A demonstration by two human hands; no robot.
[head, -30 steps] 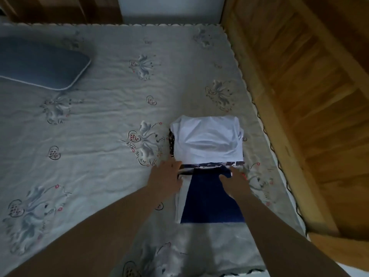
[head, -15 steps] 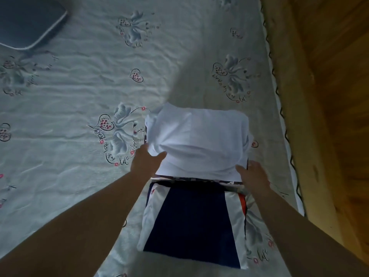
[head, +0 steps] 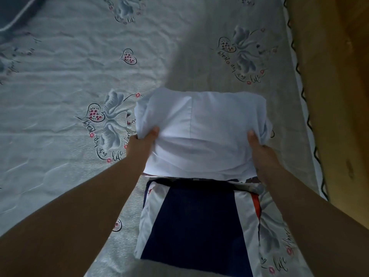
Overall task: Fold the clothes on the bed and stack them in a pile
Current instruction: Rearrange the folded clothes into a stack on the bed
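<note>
A folded white garment (head: 201, 132) tops a small pile of folded clothes on the bed (head: 60, 80). My left hand (head: 142, 141) grips the pile's left side, thumb on top of the white cloth. My right hand (head: 259, 150) grips the right side the same way. The fingers of both hands are hidden under the cloth. Nearer to me lies a folded navy and white garment (head: 193, 224) with an orange stripe, flat on the sheet. Its far edge sits just under the white garment's near edge.
The bed sheet is pale grey with swan and heart prints. A wooden wall or bed frame (head: 331, 96) runs along the right edge. A blue pillow corner (head: 14, 11) shows at the top left.
Both hands left the navy garment's far edge and took hold of the white pile's two sides. The view has come closer and lower over the clothes.
</note>
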